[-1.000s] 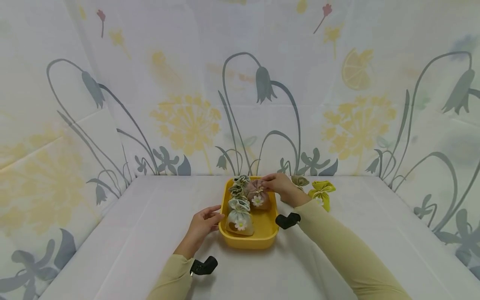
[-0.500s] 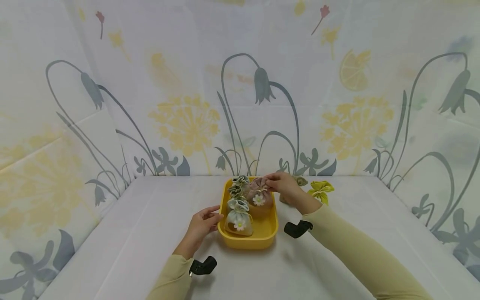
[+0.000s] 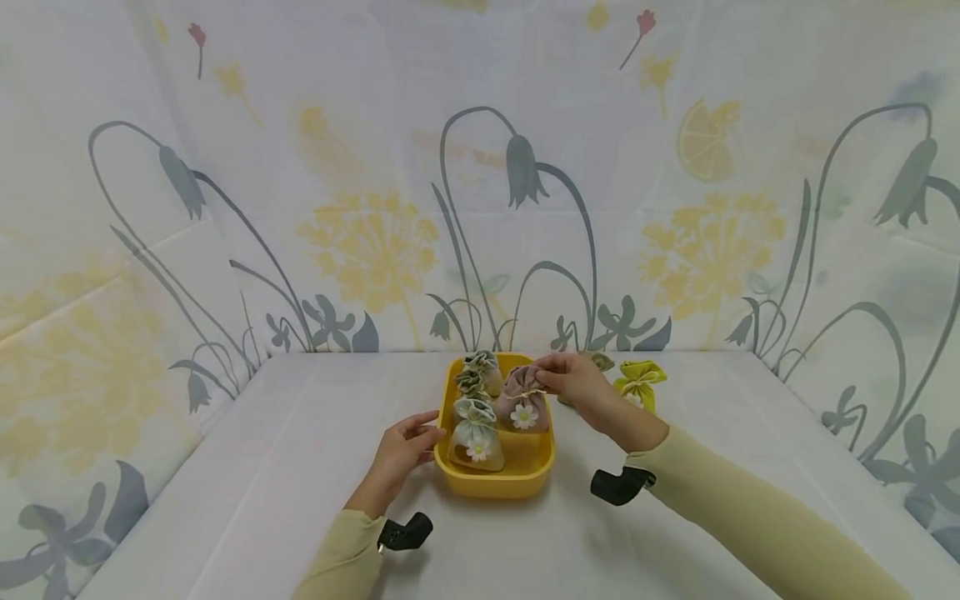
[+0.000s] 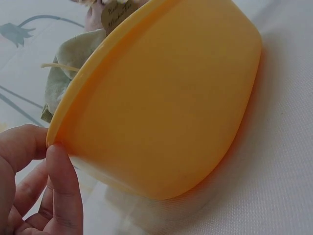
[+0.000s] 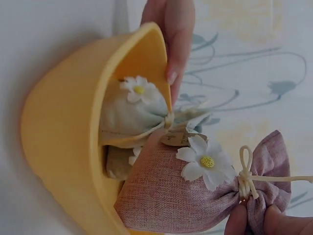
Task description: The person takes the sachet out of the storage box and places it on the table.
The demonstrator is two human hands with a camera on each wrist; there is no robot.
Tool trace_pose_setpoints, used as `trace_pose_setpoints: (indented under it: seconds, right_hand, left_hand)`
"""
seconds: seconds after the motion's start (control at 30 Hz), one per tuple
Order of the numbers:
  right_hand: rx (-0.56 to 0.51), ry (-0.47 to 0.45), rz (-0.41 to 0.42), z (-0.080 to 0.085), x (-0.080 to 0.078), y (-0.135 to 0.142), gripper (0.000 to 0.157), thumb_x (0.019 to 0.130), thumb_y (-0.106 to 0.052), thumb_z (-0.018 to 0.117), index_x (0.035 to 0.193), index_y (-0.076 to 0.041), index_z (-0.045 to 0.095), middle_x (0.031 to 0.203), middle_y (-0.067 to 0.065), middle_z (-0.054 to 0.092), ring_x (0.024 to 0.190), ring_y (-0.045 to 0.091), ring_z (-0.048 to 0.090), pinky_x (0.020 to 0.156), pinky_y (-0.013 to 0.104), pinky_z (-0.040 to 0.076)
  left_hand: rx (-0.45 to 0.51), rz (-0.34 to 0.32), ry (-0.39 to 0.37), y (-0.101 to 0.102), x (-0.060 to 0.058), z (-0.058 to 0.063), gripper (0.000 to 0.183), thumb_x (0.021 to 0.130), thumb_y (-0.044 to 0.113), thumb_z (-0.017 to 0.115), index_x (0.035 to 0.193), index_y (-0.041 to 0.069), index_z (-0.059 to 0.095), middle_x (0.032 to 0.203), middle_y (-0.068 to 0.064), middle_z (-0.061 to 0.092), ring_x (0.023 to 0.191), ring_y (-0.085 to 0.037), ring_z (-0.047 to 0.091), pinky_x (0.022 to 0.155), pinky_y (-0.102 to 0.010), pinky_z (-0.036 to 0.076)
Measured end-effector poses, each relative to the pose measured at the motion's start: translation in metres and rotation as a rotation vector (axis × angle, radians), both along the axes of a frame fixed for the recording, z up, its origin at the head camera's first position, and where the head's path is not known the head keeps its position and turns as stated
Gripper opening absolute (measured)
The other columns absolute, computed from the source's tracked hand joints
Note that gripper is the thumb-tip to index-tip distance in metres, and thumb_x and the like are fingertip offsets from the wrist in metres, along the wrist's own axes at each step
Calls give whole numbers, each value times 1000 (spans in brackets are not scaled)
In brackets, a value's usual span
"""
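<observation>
My right hand (image 3: 581,387) pinches the gathered neck of a pink drawstring pouch (image 3: 522,404) with a white daisy on its front. The pouch hangs over the right side of a yellow plastic tub (image 3: 495,487); in the right wrist view, its body (image 5: 176,196) overlaps the tub's rim. On the tub's left side, my left hand (image 3: 405,450) grips the rim between thumb and fingers, as the left wrist view shows. Inside the tub, a pale green pouch (image 3: 476,442) with a daisy stands at the front left. Behind it are an olive pouch (image 3: 472,382) and a grey-green one (image 3: 483,362).
Right of the tub, a bright yellow-green pouch (image 3: 640,383) lies on the white tabletop (image 3: 285,433). Another olive-brown pouch (image 3: 602,361) is partly hidden behind my right hand. A floral cloth (image 3: 360,233) hangs along the back and sides.
My right hand has drawn the pink pouch slightly toward me and to the right, above the tub. Its forearm has swung to the right. The left hand keeps its hold on the rim.
</observation>
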State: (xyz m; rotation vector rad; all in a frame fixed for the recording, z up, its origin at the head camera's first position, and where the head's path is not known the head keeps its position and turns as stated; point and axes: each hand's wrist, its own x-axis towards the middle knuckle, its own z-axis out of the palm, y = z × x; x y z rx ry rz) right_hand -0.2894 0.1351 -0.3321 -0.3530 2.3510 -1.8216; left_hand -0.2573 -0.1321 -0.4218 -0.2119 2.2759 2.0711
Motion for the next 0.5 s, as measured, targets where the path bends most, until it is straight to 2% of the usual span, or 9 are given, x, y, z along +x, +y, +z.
trace_pose_setpoints:
  seconds: [0.27, 0.5]
  right_hand:
    - [-25, 18, 8, 6, 22, 10, 26, 95, -4, 50, 116, 11, 55, 101, 10, 62, 93, 15, 58, 90, 35, 46]
    - [-12, 56, 22, 11, 38, 25, 24, 95, -4, 51, 112, 10, 56, 101, 7, 61, 94, 15, 55, 88, 30, 46]
  left_hand:
    - [11, -4, 9, 0, 2, 0, 42, 88, 17, 65, 126, 2, 56, 104, -11, 60, 87, -21, 59, 71, -27, 53]
    - [16, -7, 15, 1, 3, 1, 44, 88, 17, 65, 127, 2, 54, 103, -11, 60, 86, -20, 59, 70, -27, 53]
